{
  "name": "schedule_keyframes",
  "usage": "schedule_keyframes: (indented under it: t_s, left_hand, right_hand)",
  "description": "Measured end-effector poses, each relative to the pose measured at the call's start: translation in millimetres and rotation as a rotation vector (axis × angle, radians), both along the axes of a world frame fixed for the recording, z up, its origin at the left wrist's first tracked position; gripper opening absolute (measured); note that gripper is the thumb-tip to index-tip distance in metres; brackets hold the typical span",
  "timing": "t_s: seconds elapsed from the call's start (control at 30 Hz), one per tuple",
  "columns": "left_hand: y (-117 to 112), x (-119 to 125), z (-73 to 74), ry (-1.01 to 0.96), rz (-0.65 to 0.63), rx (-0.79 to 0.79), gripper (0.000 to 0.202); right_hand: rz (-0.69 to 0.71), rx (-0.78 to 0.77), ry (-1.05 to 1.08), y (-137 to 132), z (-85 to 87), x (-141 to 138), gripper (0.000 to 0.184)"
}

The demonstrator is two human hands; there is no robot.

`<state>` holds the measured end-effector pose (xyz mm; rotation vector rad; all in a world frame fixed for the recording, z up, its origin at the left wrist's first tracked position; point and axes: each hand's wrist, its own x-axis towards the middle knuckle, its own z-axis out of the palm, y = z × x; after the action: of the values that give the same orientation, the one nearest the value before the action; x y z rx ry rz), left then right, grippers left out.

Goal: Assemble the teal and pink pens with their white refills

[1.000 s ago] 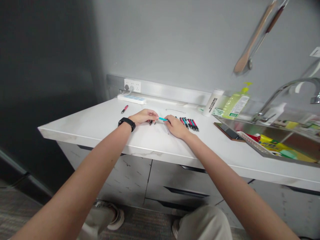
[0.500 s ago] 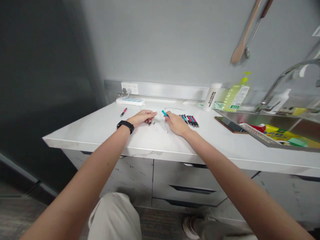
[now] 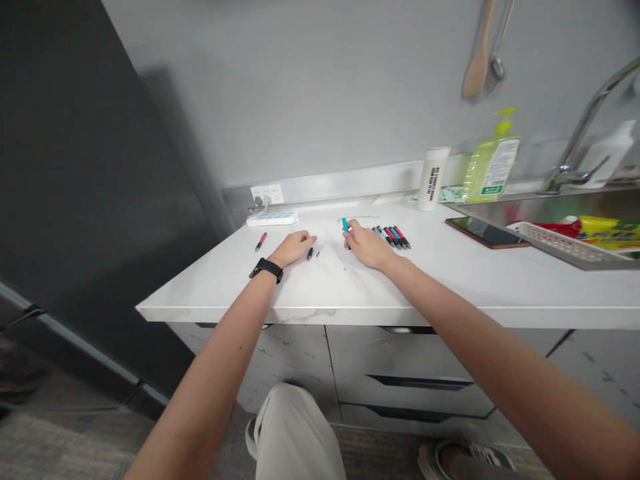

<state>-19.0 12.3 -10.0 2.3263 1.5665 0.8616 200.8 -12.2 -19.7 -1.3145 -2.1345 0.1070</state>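
Note:
My right hand point(image 3: 369, 245) is closed around a teal pen barrel point(image 3: 345, 225), its top poking up past the thumb and a dark end showing below the fingers. My left hand point(image 3: 293, 248) rests low over the counter with fingers curled together; whatever they hold, if anything, is hidden. Just beside its thumb lies a short black pen piece point(image 3: 310, 254), with a tiny dark bit point(image 3: 318, 254) to the right. A thin pale refill point(image 3: 336, 259) lies between the hands. To the right of my right hand, several teal and red pens point(image 3: 395, 237) lie in a row.
A red pen point(image 3: 261, 241) lies at the left, near a white power strip point(image 3: 273, 219). Rightward are a white bottle point(image 3: 433, 180), a green soap bottle point(image 3: 493, 167), a phone point(image 3: 485, 232) and the sink with a perforated tray point(image 3: 555, 240). The counter's front edge point(image 3: 350, 316) is nearest me.
The view has shifted. My right hand has turned the teal barrel more upright. My left hand has drawn off the black pen piece, which now shows more fully on the counter.

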Motion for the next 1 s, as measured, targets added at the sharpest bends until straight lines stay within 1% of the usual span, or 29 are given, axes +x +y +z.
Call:
schedule_keyframes:
  t_s: [0.17,0.27,0.43,0.57,0.67,0.7,0.8,0.83,1.0]
  left_hand:
    - [1.6,-1.8,-5.2,0.015,-0.076,-0.048,0.022]
    - [2.6,-2.2,-7.8,0.047,-0.106,-0.055,0.021]
    - [2.2,-2.5,-9.0,0.069,-0.115,-0.055,0.024]
    - [-0.5,-1.8,-7.5,0.065,-0.118,-0.055,0.024]
    - [-3.1,-0.3,-5.9,0.058,-0.133,-0.062,0.022]
    - [-3.8,0.2,-5.6,0.059,-0.147,-0.063,0.021]
    - [-4.3,1.2,-5.6,0.07,-0.182,-0.063,0.016]
    - [-3.9,1.2,-5.9,0.073,-0.186,-0.063,0.014]
    - [1.9,-0.8,-8.9,0.049,-0.221,-0.059,0.011]
  right_hand:
    - [-0.023,-0.016,-0.025,-3.1,3.8,0.7,0.018]
    - [-0.041,-0.008,-0.061,-2.4,4.1,0.8,0.018]
    - [-0.01,0.039,-0.094,0.0,3.1,0.3,0.023]
    - [-0.002,0.01,-0.09,0.4,2.3,0.6,0.026]
    - [0.012,-0.013,-0.075,1.7,0.3,1.7,0.023]
    - [0.019,-0.018,-0.065,2.3,-0.5,2.1,0.024]
    - [0.041,-0.039,-0.029,4.2,-2.9,3.2,0.041]
    - [0.047,-0.045,-0.022,4.8,-3.5,3.5,0.043]
    - [0.066,-0.067,-0.031,8.5,-6.3,5.3,0.034]
